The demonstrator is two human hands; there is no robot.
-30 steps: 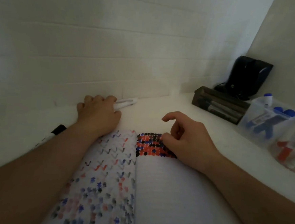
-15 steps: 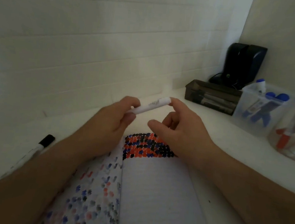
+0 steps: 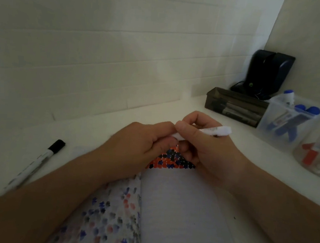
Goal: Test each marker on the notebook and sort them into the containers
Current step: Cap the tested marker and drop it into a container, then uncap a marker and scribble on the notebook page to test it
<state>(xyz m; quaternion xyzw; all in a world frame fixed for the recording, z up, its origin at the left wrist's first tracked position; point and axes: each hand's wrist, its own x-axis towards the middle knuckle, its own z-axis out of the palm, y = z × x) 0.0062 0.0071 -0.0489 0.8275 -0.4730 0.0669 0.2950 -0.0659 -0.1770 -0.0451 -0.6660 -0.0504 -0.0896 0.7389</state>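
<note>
Holding blue-capped markers (image 3: 289,124), clear bin (image 3: 269,128) neighbors dark tray (image 3: 235,106).

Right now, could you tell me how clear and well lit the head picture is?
Head view: dim and grainy throughout; wide-angle lens bows the wall lines; the marker held by both hands is smeared by motion; the containers at right edge look soft.

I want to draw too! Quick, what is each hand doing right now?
Left hand: fingers pinch one end of the white marker.
Right hand: fingers curled round the same marker's body, holding it above the notebook.
</note>
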